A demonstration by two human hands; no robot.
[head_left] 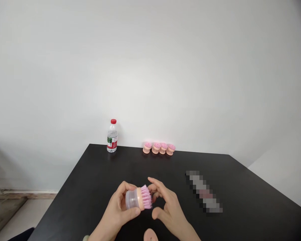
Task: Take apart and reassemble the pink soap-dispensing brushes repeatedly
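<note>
My left hand (119,207) is wrapped round the clear body of a brush (136,198), which has a peach collar and pink bristles pointing right. Just right of the bristles is my right hand (167,207), fingers curved and apart, with nothing held between thumb and fingers. Whether its fingertips touch the bristles is hard to tell. Below the hands, at the bottom edge of the view, lies a peach oval piece (150,235), partly cut off.
Several peach brushes with pink bristles (159,148) stand in a row at the black table's (130,164) back edge. A water bottle (112,137) with a red cap stands to their left. A pixelated long object (204,191) lies at the right. Behind is a white wall.
</note>
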